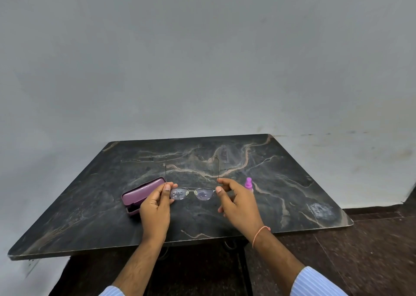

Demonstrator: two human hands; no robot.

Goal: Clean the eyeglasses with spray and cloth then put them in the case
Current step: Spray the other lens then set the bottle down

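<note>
Nearest the camera, two striped pale-blue sleeves [315, 283] came in from the bottom edge, with bare forearms reaching over the near rim of the dark marbled counter [94, 217]. A thin orange thread bracelet [258, 234] circled the right wrist.

The left hand [156, 205] was closed in a pinch, thumb and fingertips gripping the left hinge corner of the eyeglasses [192, 193]. The right hand [238, 203] pinched the opposite corner between thumb and forefinger, its other fingers loosely curled. The eyeglasses, thin metal-framed with a double bridge, were held between the two hands just above the counter, lenses toward the person and both temple arms unfolded, pointing away toward the wall. Droplets speckled the lenses, most thickly on the left one.

Just left of the eyeglasses, partly behind the left hand, a purple hard case [139, 193] lay on the counter with its lid slightly ajar. Just right of the eyeglasses, behind the right hand, stood a small spray bottle with a pink-purple top [248, 184].

Beyond the eyeglasses the counter ran back to a plain grey wall [202, 59].
</note>
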